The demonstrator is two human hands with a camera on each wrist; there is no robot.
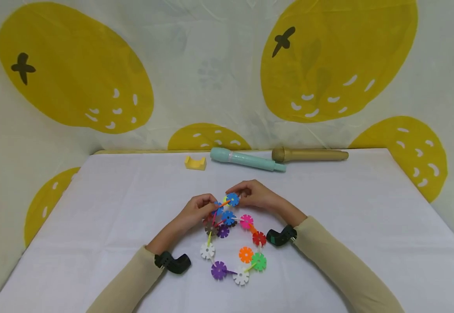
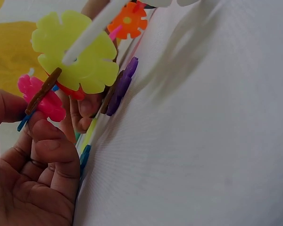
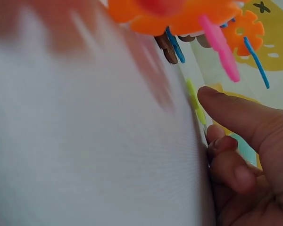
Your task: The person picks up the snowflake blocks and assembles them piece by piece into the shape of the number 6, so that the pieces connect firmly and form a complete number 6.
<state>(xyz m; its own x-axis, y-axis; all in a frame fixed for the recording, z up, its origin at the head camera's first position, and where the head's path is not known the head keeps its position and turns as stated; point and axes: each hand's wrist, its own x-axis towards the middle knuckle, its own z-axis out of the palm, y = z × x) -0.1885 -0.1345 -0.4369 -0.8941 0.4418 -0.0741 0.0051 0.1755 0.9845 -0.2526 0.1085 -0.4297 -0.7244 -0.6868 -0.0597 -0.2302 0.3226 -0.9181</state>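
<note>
Between thumb and index finger, my left hand (image 1: 197, 211) pinches a blue interlocking disc (image 2: 24, 121) at one end of a chain of notched plastic discs. A pink disc (image 2: 49, 104) and a brown disc (image 2: 43, 92) adjoin it. The chain loops toward me on the table, past a white disc (image 1: 207, 251), a purple disc (image 1: 219, 270) and a green disc (image 1: 259, 261). My right hand (image 1: 260, 195) is low beside a yellow-green disc (image 3: 195, 101). Its thumb and bent fingers stand apart near that disc; contact is unclear.
Behind the hands lie a yellow cradle-shaped block (image 1: 195, 163), a mint microphone-shaped object (image 1: 246, 159) and a gold one (image 1: 309, 154). A white cloth covers the table (image 1: 94, 243). A fruit-print curtain (image 1: 211, 65) hangs at the back.
</note>
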